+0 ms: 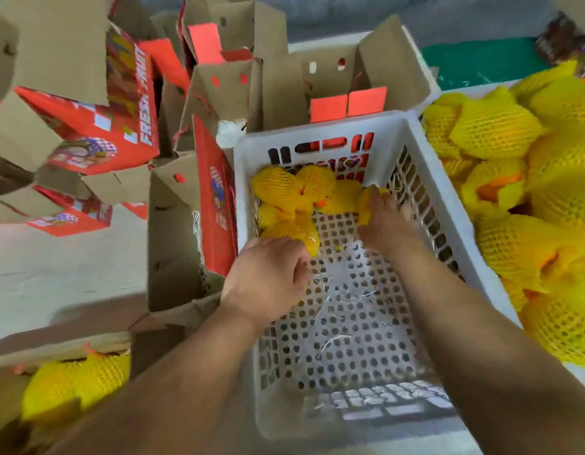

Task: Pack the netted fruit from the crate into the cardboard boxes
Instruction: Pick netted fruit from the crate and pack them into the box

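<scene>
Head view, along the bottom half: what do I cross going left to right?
Cardboard box with netted fruit → left hand → white crate → right hand → heap of netted fruit.

Surface: a pale floor (51, 267), bare at the left.
Crate: a white perforated plastic crate (320, 126) stands on it at the centre.
Open boxes: brown cardboard boxes (173, 244) stand just left of the crate and behind it, flaps up.
Printed boxes: red fruit cartons (97, 133) lie tilted at upper left.
Green mat: a green sheet (481, 60) lies at upper right.
</scene>
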A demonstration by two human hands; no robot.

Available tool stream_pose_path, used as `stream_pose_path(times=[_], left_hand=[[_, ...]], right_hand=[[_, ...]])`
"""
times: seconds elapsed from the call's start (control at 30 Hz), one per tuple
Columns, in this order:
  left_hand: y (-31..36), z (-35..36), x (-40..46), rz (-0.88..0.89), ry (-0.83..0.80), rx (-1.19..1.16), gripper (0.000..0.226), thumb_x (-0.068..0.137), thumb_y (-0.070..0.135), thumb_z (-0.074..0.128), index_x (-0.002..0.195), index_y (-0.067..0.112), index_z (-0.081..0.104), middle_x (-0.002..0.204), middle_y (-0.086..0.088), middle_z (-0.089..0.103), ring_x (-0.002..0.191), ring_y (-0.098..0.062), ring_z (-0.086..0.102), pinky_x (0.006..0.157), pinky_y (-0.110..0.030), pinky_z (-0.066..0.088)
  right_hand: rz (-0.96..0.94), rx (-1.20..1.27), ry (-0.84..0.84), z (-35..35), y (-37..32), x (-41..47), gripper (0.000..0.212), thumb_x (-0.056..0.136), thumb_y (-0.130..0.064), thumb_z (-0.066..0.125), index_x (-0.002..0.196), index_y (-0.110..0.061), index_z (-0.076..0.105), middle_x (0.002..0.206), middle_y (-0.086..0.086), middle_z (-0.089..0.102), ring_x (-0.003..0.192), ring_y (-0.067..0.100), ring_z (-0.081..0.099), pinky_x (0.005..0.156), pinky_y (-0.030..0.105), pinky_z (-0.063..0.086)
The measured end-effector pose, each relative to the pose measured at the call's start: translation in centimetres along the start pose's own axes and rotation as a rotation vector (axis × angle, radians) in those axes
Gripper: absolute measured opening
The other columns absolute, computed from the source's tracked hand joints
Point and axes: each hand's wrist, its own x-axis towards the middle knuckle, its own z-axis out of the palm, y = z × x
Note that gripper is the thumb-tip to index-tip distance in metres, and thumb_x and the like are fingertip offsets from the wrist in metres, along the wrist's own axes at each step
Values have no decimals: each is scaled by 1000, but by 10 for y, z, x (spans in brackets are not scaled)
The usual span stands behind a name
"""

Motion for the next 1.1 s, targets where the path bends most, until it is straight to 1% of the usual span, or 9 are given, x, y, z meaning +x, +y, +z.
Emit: stream_pose_path(times=[0.17,0.3,0.43,0.53,0.63,0.77,0.87,0.97,1.1], left_hand=[[0,3,4,4,-102,103,23,96,31,44,93,28,67,87,11,67,82,-15,60,92,-37,43],[0,3,5,-9,-113,139,23,98,33,45,99,31,68,95,12,69,91,-14,61,95,-35,41],[2,2,4,-15,-114,146,22,99,32,46,104,31,67,100,12,68,96,-14,62,97,-33,38],[4,2,4,-20,-79,135,35,99,40,51,131,27,59,113,7,66,106,-18,62,98,-34,37],[7,-1,3,-22,-32,163,87,93,66,57,161,23,24,136,1,54,107,-22,61,96,-37,46],[9,-2,3,-65,-26,163,107,81,84,55,162,24,19,138,2,57,106,-23,65,93,-36,48],[6,2,5,-44,-56,219,85,86,77,52,150,22,38,127,4,64,110,-19,64,96,-33,40],[6,2,5,-38,-36,217,79,84,71,57,143,20,45,121,3,66,107,-20,64,93,-34,40],[8,3,2,-32,-2,203,78,86,63,63,146,15,46,123,-2,66,103,-23,67,89,-35,44]], right_hand=[[61,-133,233,39,3,1,73,86,-10,62,148,-16,25,139,16,28,122,37,34,105,43,35],[46,-138,131,38,2,5,80,85,-3,65,145,-22,16,150,22,14,133,44,34,100,48,47],[35,17,-25,19,8,7,73,86,-12,71,140,-22,22,148,11,31,130,44,44,87,51,48],[-36,370,-149,-10,7,-1,80,81,-28,78,140,-25,24,124,6,52,103,27,62,73,40,56],[-214,526,-361,-37,-9,-22,79,73,-38,79,129,-36,24,83,0,57,60,11,59,52,26,47],[-475,521,-638,-46,-44,-48,89,70,-51,83,136,-59,23,114,1,62,77,14,76,80,40,59],[-563,369,-634,-38,-56,-54,72,74,-59,80,136,-45,47,132,-4,48,92,8,68,80,25,53],[-565,338,-639,-41,-53,-53,68,70,-63,81,128,-44,52,127,-13,55,91,-2,62,75,18,44],[-606,340,-697,-47,-44,-49,67,68,-58,83,126,-50,50,108,-7,73,94,11,71,90,40,57]])
